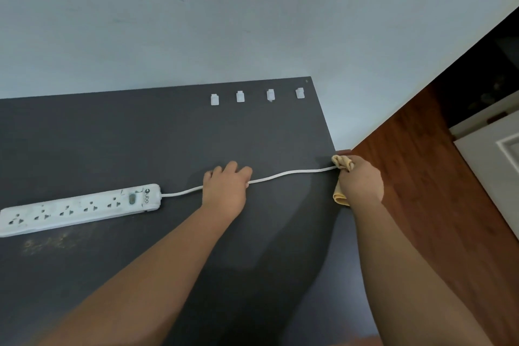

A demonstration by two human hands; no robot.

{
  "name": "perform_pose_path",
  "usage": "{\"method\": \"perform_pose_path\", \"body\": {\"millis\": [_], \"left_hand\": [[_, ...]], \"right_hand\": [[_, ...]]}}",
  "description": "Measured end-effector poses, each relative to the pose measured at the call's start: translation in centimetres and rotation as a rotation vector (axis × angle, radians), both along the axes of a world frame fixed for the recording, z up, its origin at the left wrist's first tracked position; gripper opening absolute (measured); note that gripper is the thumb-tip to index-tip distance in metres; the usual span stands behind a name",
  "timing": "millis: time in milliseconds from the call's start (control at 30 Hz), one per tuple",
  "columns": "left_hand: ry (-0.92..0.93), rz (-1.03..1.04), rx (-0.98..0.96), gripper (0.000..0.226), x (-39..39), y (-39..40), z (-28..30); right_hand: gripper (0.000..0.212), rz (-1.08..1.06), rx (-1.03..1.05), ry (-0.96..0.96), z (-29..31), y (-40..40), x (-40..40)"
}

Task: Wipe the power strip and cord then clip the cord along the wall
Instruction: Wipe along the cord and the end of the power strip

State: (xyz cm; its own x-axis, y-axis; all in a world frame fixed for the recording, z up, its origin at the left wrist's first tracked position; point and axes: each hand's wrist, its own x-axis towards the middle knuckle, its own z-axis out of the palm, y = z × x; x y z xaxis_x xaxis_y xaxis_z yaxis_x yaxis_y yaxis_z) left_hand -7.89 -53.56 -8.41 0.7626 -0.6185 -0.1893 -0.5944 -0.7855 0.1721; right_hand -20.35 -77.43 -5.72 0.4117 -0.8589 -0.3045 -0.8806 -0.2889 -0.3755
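A dirty white power strip [78, 209] lies flat at the left of the dark grey table [112, 137]. Its white cord [292, 173] runs right across the table to the right edge. My left hand [224, 191] presses the cord down near the middle of the table, fingers curled over it. My right hand [361, 181] is at the table's right edge, closed on a yellow cloth [342, 161] that is wrapped around the cord. Several white cord clips [240, 96] sit in a row near the table's far edge by the wall.
A pale blue wall [224, 22] stands behind the table. Brown wood flooring [421, 177] lies to the right, with a white door or cabinet [494, 171] beyond. A dusty smear [47, 243] marks the table in front of the strip.
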Motion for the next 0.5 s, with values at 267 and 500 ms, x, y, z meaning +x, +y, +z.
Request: {"method": "perform_pose_path", "body": {"millis": [267,500], "left_hand": [[0.035,0.005,-0.059,0.006,0.1,0.3,0.1],[0.181,-0.046,-0.172,0.035,1.4,3.5,0.5]], "right_hand": [[0.036,0.358,0.035,0.056,-0.1,9.4,2.7],[0.036,0.642,0.086,0.021,-0.7,14.7,5.4]]}}
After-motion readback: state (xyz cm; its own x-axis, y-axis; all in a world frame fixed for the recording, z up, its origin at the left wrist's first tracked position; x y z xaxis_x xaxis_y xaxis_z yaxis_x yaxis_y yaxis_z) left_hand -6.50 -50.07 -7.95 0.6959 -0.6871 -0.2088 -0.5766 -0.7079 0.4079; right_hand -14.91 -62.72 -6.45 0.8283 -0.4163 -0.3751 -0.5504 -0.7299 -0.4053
